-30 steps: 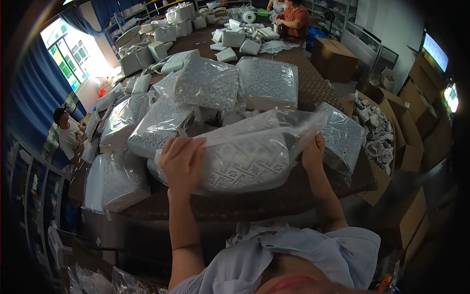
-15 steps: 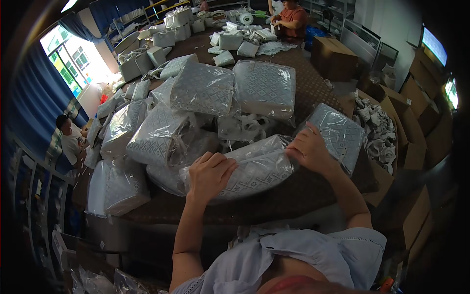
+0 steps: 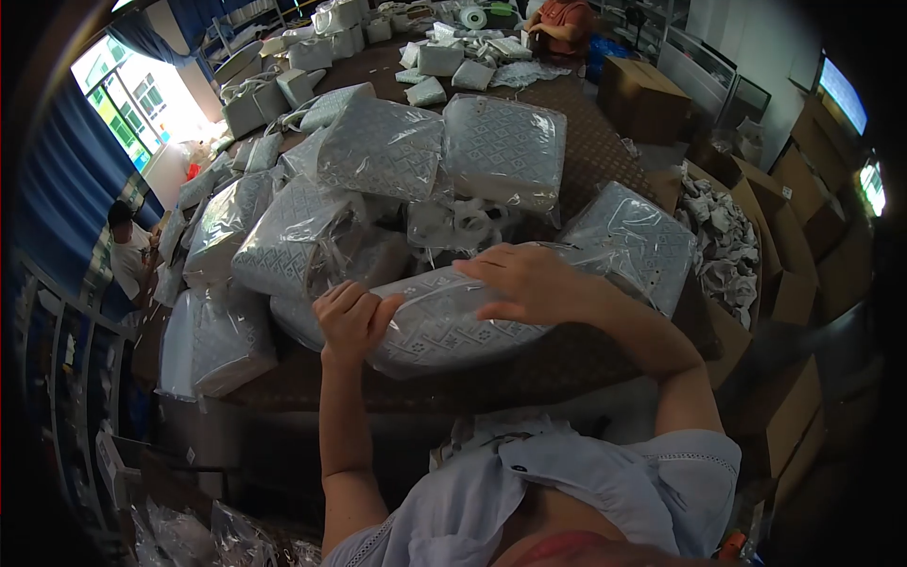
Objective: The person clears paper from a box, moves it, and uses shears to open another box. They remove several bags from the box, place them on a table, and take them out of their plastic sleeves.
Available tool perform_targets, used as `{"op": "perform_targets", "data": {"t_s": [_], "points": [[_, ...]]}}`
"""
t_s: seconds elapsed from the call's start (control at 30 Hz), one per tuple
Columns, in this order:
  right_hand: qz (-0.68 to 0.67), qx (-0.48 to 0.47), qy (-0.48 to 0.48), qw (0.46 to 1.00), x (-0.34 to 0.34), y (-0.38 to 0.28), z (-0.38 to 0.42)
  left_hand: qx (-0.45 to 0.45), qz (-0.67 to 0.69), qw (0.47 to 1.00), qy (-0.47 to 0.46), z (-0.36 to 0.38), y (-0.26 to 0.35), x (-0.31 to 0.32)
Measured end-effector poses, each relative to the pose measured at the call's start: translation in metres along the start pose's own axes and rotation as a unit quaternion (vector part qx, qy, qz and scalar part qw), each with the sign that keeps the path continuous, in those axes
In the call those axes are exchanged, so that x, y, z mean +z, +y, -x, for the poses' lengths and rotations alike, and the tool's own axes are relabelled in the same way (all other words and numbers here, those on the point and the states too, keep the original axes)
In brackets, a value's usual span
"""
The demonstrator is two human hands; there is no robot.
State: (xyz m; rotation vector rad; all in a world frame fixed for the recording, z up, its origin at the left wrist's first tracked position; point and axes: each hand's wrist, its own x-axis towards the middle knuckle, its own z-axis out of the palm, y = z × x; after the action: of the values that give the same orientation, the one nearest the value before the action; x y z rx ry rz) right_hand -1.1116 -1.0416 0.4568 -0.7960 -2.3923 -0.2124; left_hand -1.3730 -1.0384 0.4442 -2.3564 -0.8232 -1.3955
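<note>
A silver-grey patterned handbag (image 3: 463,335) in a clear plastic bag lies on its side at the table's near edge. At its left end my left hand (image 3: 351,319) is closed, gripping the clear plastic. My right hand (image 3: 537,283) lies across the handbag's upper side with fingers stretched out and thumb apart. Right behind that hand, another wrapped handbag (image 3: 635,244) rests on the table, tilted. Wrapped handbags (image 3: 298,236) are piled to the left, and two more (image 3: 504,149) stand at the back. Pale, loop-shaped handles (image 3: 465,222) show under plastic in the middle.
Around me is a brown patterned table (image 3: 605,142). An open carton of crumpled paper (image 3: 723,250) stands to the right, near a closed carton (image 3: 642,99). Unwrapped bags (image 3: 331,47) line the far end. One person (image 3: 564,26) works there, another (image 3: 130,250) at left.
My right hand has moved left from the handbag's right end onto its upper side, and its fingers have straightened. My left hand stays at the left end. The view has shifted slightly.
</note>
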Motion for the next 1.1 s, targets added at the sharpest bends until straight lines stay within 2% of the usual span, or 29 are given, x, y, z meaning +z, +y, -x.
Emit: {"op": "perform_targets", "data": {"t_s": [0.07, 0.1, 0.13, 0.17, 0.2, 0.27, 0.3, 0.33, 0.37, 0.4, 0.47, 0.5, 0.57, 0.6, 0.77, 0.9, 0.93, 0.97, 1.1], "points": [[-0.056, -0.005, -0.143, 0.988, 0.015, -0.002, -0.016, 0.002, -0.007, 1.0, -0.001, 0.014, -0.006, -0.004], [-0.055, -0.006, -0.141, 0.988, 0.015, -0.003, -0.02, 0.003, -0.019, 1.0, 0.001, 0.017, -0.009, -0.005], [-0.053, 0.004, -0.199, 0.979, 0.01, -0.007, -0.026, 0.004, -0.02, 1.0, 0.004, 0.016, -0.01, -0.007], [-0.054, 0.015, -0.257, 0.965, 0.009, -0.009, -0.028, 0.021, -0.082, 0.994, 0.069, 0.014, -0.01, -0.008], [-0.057, 0.015, -0.259, 0.964, 0.01, -0.01, -0.026, 0.037, -0.142, 0.98, 0.133, 0.014, -0.009, -0.011], [-0.107, -0.005, -0.268, 0.957, 0.01, -0.008, -0.023, -0.068, -0.029, 0.987, 0.14, 0.025, 0.04, -0.014], [-0.11, -0.005, -0.268, 0.957, 0.011, -0.01, -0.026, -0.069, 0.121, 0.986, 0.088, 0.029, 0.068, -0.004], [-0.117, -0.007, -0.281, 0.953, 0.01, -0.012, -0.028, -0.135, 0.198, 0.971, -0.019, 0.027, 0.098, 0.008], [-0.124, -0.007, -0.293, 0.948, 0.008, -0.015, -0.027, -0.197, 0.273, 0.933, -0.128, 0.026, 0.118, 0.015], [-0.125, 0.0, -0.295, 0.947, 0.006, -0.019, -0.028, -0.197, 0.279, 0.931, -0.131, 0.033, 0.12, 0.02], [-0.127, 0.043, -0.336, 0.932, 0.002, -0.025, -0.033, -0.341, 0.317, 0.866, -0.181, 0.04, 0.116, 0.029], [-0.126, 0.044, -0.334, 0.933, 0.002, -0.025, -0.033, -0.339, 0.317, 0.867, -0.182, 0.041, 0.111, 0.029], [-0.164, 0.097, -0.368, 0.91, 0.004, -0.028, -0.03, -0.481, 0.335, 0.796, -0.15, 0.029, 0.106, 0.015], [-0.163, 0.094, -0.367, 0.911, 0.003, -0.027, -0.03, -0.509, 0.35, 0.768, -0.166, 0.031, 0.102, 0.012], [-0.322, 0.118, -0.341, 0.875, 0.006, -0.024, -0.025, -0.533, 0.33, 0.759, -0.175, 0.023, 0.103, 0.01], [-0.337, 0.121, -0.363, 0.86, 0.014, -0.021, -0.026, -0.571, 0.333, 0.733, -0.162, 0.023, 0.099, 0.012], [-0.38, 0.13, -0.369, 0.838, 0.016, -0.021, -0.026, -0.573, 0.329, 0.734, -0.16, 0.025, 0.099, 0.011], [-0.422, 0.14, -0.373, 0.814, 0.017, -0.021, -0.026, -0.589, 0.357, 0.711, -0.141, 0.027, 0.099, 0.011], [-0.451, 0.168, -0.38, 0.79, 0.013, -0.019, -0.031, -0.619, 0.426, 0.653, -0.096, 0.029, 0.099, 0.006]]}}
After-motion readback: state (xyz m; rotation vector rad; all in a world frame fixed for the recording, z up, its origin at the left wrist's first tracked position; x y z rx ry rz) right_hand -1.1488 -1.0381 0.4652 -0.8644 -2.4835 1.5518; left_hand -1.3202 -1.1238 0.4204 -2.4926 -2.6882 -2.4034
